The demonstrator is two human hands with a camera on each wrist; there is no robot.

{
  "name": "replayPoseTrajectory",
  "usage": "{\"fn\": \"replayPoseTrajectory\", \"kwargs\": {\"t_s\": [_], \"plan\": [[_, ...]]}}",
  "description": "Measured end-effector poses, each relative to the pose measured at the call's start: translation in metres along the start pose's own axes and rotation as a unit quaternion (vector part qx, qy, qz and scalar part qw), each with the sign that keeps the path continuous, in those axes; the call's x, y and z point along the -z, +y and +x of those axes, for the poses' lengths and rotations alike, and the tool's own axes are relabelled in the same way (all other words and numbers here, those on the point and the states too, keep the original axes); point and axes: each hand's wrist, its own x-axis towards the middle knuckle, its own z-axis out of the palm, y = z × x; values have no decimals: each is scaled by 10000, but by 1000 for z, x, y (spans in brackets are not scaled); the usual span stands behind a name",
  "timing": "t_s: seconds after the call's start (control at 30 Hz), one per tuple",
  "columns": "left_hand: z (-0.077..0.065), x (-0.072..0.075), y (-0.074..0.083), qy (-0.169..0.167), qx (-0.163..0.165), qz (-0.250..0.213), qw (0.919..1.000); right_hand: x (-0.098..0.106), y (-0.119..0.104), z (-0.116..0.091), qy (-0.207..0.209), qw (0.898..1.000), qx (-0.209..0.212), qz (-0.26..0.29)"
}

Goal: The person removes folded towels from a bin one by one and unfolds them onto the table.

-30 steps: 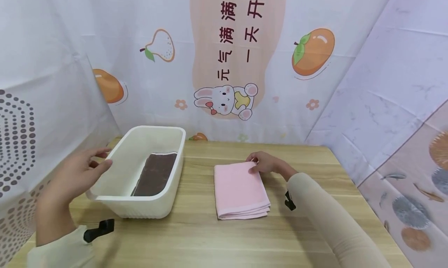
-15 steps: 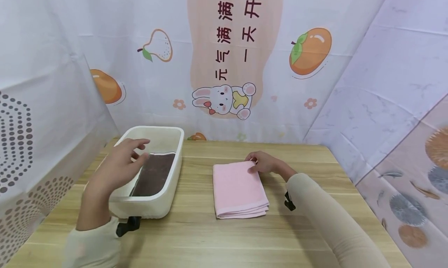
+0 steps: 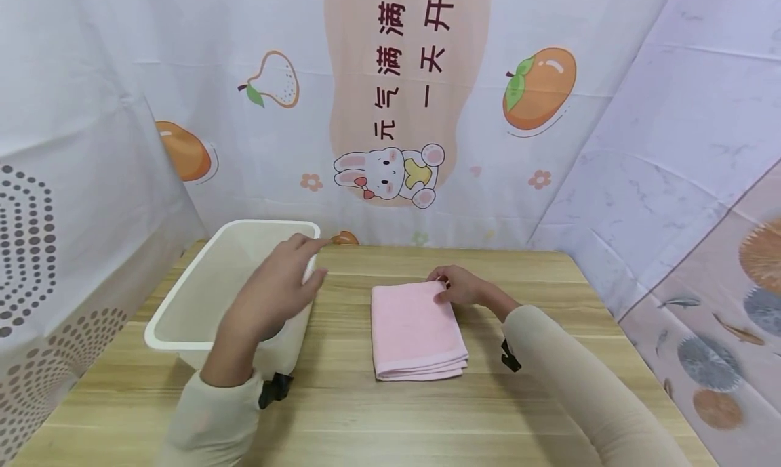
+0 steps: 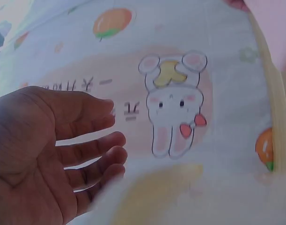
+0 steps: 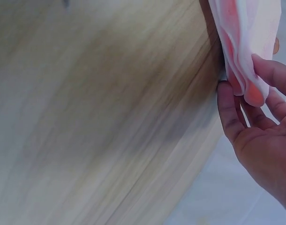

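Note:
A folded pink towel lies on the wooden table in the head view, its layered edge towards me. My right hand pinches its far right corner. In the right wrist view, the thumb is on one face of the towel's folded layers and fingertips are on the other. Held in the air over the right side of a white plastic basin, my left hand has nothing in it. Its fingers are relaxed and slightly bent in the left wrist view. It hides most of the basin's floor.
The basin stands on the left of the table, apart from the towel. A printed curtain hangs right behind the table's far edge, with more cloth along both sides.
My left hand has swept rightwards from the basin's left rim to above its right side, covering the dark flat thing on its floor. The right hand still holds the towel's corner in place.

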Motion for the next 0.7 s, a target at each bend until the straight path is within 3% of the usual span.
{"fn": "replayPoseTrajectory", "kwargs": {"t_s": [0.27,0.47,0.7], "plan": [[21,-37,40,-269,-728,404,9962,2,2,-6,-14,9999,94,41],[29,-70,59,-733,-858,598,9918,1,2,-6,-18,9999,21,125],[33,-109,65,-1281,-926,730,9847,-1,4,-7,50,9998,-34,201]]}}
